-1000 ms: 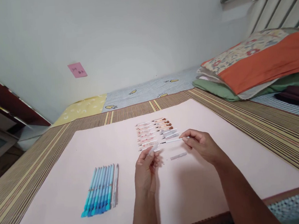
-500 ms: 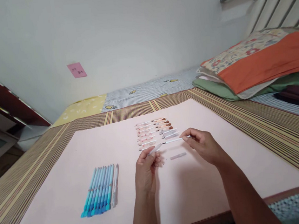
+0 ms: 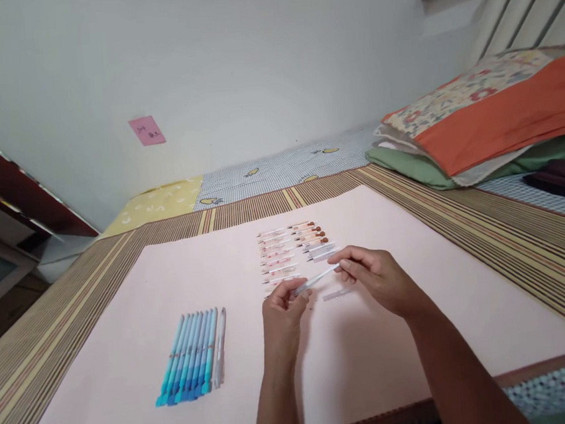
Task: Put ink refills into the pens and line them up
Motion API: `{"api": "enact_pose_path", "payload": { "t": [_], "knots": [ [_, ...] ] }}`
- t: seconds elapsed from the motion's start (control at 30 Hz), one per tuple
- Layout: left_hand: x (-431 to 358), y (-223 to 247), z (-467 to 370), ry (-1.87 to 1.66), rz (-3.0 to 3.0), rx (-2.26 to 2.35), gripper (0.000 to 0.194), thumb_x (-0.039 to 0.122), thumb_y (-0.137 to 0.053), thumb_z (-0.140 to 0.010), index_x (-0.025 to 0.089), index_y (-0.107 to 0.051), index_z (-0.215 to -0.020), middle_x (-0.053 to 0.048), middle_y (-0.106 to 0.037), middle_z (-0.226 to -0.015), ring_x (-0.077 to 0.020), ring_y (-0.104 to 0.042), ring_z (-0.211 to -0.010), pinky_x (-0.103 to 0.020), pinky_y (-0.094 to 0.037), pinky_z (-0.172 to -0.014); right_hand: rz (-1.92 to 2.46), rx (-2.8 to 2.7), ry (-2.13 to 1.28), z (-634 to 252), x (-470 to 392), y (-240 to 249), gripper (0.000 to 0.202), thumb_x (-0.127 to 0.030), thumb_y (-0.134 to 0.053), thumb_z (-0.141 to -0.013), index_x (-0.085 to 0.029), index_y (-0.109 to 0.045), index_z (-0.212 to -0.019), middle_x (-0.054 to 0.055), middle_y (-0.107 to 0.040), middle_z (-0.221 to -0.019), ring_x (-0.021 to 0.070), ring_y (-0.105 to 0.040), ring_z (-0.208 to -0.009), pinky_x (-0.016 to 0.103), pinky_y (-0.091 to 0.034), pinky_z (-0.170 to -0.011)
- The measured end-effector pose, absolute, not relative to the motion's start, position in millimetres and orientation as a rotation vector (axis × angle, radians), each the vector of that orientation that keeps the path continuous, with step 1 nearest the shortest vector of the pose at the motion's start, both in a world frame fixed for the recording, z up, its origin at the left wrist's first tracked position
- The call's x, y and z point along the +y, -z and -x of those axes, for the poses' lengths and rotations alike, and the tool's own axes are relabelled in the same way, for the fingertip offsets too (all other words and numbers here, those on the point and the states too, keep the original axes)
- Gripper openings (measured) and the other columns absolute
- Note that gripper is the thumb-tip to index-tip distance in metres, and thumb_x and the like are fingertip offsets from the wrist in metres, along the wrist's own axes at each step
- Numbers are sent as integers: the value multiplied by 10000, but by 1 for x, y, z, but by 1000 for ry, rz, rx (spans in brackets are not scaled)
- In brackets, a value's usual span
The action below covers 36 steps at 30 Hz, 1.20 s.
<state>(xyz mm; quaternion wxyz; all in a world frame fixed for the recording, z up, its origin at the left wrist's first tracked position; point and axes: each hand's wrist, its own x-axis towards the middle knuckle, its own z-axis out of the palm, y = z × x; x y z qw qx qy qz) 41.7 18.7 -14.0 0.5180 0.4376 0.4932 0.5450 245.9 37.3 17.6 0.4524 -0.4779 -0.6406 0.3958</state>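
My left hand (image 3: 281,315) pinches a pale, see-through pen barrel (image 3: 306,286). A thin white pen refill (image 3: 329,271) is held at its far end by the closed fingertips of my right hand (image 3: 373,276). The refill's dark tip is out of sight in the barrel. Just below my right fingers, a loose translucent pen part (image 3: 334,295) lies on the pink sheet (image 3: 367,364). Beyond my hands are rows of pen parts: a column of white refills with pink-patterned pieces (image 3: 275,253) and, beside it, brown-ended pieces (image 3: 309,234).
On the left lie several blue pens (image 3: 189,357) side by side, with one clear pen (image 3: 220,348) next to them. The sheet rests on a striped mat (image 3: 406,207). Folded bedding (image 3: 493,118) is stacked at the right, and a pink note (image 3: 147,130) is on the wall.
My right hand has moved left with the refill, whose tip has gone into the barrel. My left hand has shifted slightly right, and the camera view has shifted a little.
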Motion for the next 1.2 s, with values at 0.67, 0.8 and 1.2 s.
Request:
{"api": "enact_pose_path", "payload": {
  "t": [0.67, 0.8, 1.2],
  "knots": [
    [8, 1, -46, -1008, -1264, 921, 234, 367, -721, -835, 152, -651, -900, -87, -710, -834, -183, -612, -750, -314, -469, -747, 1167, -1712, -786, -223, 31, -32, 352, -332, -493, -947, -184, -693, -1196, 68, -703, -975, 193, -626, -835, 307, -499, -751],
    [6, -6, -44, -955, -1159, 745, 326, 397, -747, -827, 150, -638, -1010, -94, -706, -871, -175, -628, -719, -330, -481, -757, 1200, -1671, -784, -220, 30, -32, 368, -334, -538, -931, -190, -657, -1249, 23, -640, -823, 171, -597, -754, 296, -507, -727],
    [3, -2, -46, -867, -1002, 587, 387, 489, -664, -869, 169, -612, -1080, -26, -629, -699, -104, -428, -523, -262, -303, -576, 1091, -1580, -1020, -203, 30, -27, 361, -407, -581, -917, -215, -683, -1206, 79, -671, -1058, 214, -640, -951, 325, -583, -743]
  ]
}}
